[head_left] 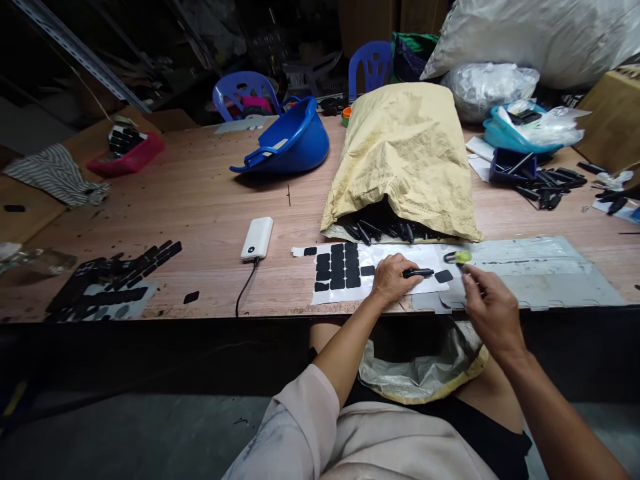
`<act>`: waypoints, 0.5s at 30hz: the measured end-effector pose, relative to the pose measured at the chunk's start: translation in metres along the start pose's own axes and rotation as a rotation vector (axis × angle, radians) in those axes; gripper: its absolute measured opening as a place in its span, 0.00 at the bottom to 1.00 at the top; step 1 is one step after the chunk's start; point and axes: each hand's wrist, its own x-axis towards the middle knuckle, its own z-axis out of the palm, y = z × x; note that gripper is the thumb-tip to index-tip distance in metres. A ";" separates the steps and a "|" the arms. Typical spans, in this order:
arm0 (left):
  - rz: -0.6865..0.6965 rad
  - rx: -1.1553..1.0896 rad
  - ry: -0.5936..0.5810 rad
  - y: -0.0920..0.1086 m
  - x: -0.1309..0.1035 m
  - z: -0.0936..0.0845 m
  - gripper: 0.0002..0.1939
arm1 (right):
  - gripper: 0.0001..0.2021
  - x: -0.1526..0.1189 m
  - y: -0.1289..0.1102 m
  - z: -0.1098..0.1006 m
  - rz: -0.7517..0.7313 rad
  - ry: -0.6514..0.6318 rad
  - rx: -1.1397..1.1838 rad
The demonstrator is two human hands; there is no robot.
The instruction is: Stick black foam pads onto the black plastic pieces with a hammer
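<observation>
My left hand (391, 279) rests on a white backing sheet (385, 252) and grips a dark, pen-like black piece (419, 272), which points to the right. My right hand (493, 308) is closed around the handle of a small hammer (457, 257) with a yellow-green end, held just right of that piece. Rows of black rounded stickers (338, 267) lie on the sheet left of my left hand. A single black sticker (443, 277) sits between the two hands. Behind them, a yellow paper sack (405, 147) lies with its mouth towards me, showing many black pieces (380, 227).
A translucent plastic sheet (540, 273) covers the table at the right. A white power bank (257, 238) with a cable lies left. Further back is a tilted blue basin (300, 140). More black parts (553, 183) lie right. An open sack (420, 380) hangs at my lap.
</observation>
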 end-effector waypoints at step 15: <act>0.045 0.048 -0.036 -0.002 0.001 0.000 0.10 | 0.18 -0.023 -0.024 0.027 -0.185 0.041 -0.091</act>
